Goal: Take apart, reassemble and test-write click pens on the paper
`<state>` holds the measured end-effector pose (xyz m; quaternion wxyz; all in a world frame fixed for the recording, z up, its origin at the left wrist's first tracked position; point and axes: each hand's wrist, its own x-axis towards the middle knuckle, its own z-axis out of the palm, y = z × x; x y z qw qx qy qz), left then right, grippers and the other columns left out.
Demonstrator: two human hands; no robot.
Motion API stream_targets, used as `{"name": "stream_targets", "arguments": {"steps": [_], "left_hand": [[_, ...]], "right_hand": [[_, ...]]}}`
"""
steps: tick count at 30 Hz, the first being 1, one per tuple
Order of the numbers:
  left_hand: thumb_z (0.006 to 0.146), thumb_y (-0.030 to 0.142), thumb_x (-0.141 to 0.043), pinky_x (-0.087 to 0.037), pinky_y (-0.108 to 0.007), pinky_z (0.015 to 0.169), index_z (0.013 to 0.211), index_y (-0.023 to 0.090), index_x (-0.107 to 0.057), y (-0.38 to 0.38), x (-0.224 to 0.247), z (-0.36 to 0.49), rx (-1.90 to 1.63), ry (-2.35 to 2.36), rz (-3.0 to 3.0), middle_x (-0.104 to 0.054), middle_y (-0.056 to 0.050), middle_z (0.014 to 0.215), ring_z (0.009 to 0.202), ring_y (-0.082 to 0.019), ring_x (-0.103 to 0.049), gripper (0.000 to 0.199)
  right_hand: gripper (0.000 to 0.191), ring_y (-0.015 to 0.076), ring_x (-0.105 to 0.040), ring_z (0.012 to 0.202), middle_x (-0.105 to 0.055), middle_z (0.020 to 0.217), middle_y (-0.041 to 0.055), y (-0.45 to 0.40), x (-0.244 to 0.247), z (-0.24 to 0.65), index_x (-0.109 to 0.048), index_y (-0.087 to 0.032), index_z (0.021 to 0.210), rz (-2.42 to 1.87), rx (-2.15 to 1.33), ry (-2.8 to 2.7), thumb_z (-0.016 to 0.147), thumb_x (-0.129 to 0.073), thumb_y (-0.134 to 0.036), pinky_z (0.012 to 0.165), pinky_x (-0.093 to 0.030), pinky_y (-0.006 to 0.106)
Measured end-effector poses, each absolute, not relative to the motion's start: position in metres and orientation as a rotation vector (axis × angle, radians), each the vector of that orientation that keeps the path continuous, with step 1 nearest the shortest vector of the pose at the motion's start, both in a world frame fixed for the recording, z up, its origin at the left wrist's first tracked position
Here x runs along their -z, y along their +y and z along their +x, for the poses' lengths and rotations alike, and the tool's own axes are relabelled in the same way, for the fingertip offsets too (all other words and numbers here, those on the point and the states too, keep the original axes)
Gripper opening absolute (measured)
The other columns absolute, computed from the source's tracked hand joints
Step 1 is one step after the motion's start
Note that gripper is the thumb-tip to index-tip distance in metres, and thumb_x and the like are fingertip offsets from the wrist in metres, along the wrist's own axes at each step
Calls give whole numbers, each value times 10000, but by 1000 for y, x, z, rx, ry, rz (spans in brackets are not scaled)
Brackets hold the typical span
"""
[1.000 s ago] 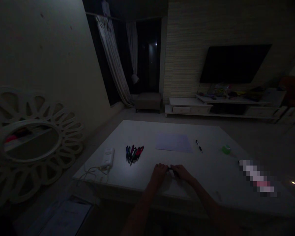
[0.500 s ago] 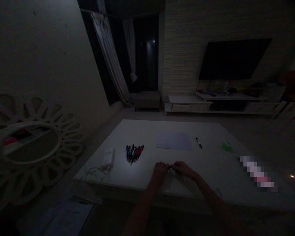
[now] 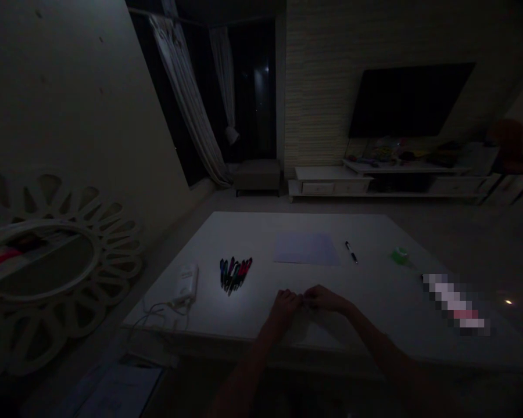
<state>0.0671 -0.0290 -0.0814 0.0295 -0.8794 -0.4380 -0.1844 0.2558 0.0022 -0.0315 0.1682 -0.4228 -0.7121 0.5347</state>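
My left hand (image 3: pixel 286 304) rests low over the near part of the white table (image 3: pixel 244 232), fingers curled closed. Beside it my right hand (image 3: pixel 325 298) is closed in a pinch, its fingertips meeting the left hand's. Whatever lies between the fingers is too small and dark to make out. Beyond the hands lies a sheet of paper (image 3: pixel 305 249). A black and white pen (image 3: pixel 351 252) sits to its right, apart from both hands. A bunch of coloured pens (image 3: pixel 234 275) is spread to the left.
At the table's left edge are a white power bank or adapter (image 3: pixel 186 283) and tangled cables (image 3: pixel 154 313). On the right are a green tape roll (image 3: pixel 400 255) and a blurred-out object (image 3: pixel 455 302). The room is dim, with a television (image 3: pixel 412 101) on the far wall.
The view has shifted slightly, moving most things a little left in the picture. Both hands stay together; the small dark thing glimpsed between them is now less visible.
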Motion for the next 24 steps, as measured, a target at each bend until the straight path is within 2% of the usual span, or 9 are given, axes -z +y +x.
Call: {"name": "stream_targets", "arguments": {"steps": [2,6,10,13,16,18,20,22,24], "left_hand": [[922,270,-441,-370,-353,853,1086,204,-550,-30,81,67,625,-1359,-2714,-626,-54,945,933,-186,-535,208],[925,300,-422,-350,-392,943,1227,228,-474,-31,79,62,907,-1485,-2552,-571,-80,1176,1096,-207,-492,315],[939,231,-325,-383,-386,935,1208,218,-495,-9,74,50,1108,-1814,-2282,-574,-80,1173,1092,-203,-503,319],[914,184,-353,-396,-379,940,1217,201,-498,27,68,41,1000,-1851,-2315,-584,-74,1175,1089,-199,-515,336],[896,177,-390,-371,-396,984,1252,193,-481,59,65,37,830,-1836,-2316,-543,-83,1261,1168,-210,-473,367],[890,181,-407,-347,-427,1009,1250,206,-488,71,67,38,722,-1824,-2335,-520,-78,1300,1210,-221,-443,370],[891,196,-412,-326,-462,1023,1227,218,-510,77,70,40,659,-1826,-2350,-514,-72,1311,1225,-231,-431,350],[899,213,-403,-312,-480,1033,1205,221,-528,78,73,41,642,-1825,-2361,-515,-69,1312,1227,-235,-430,331],[902,218,-398,-307,-481,1040,1198,220,-537,78,75,41,646,-1813,-2375,-513,-68,1316,1228,-235,-428,327]], "right_hand": [[358,103,-461,474,-558,500,-3,5,28,255,-617,-132,591,-1176,-1467,-2084,695,-608,-475,490,-329,224],[278,131,-523,479,-606,531,19,8,28,265,-622,-140,635,-1244,-1612,-1944,689,-592,-411,511,-385,247],[247,179,-625,630,-670,667,70,14,33,282,-534,-170,627,-1209,-1722,-1420,678,-609,-400,599,-443,275],[247,212,-660,760,-695,776,100,25,35,284,-496,-185,670,-1070,-1771,-1091,633,-672,-355,690,-464,306],[243,234,-663,837,-703,869,117,42,35,274,-502,-189,723,-920,-1858,-952,623,-694,-301,755,-463,345],[217,221,-657,805,-703,836,87,59,34,265,-506,-196,710,-836,-1837,-883,607,-689,-247,730,-462,338],[183,173,-620,665,-666,687,24,78,31,258,-486,-207,654,-754,-1746,-799,594,-659,-202,637,-447,304],[167,124,-510,513,-549,536,-28,97,25,255,-451,-215,601,-659,-1683,-725,612,-617,-203,532,-394,276],[181,113,-415,460,-436,493,-41,113,17,257,-431,-220,590,-556,-1730,-669,676,-579,-278,483,-344,275]]}}
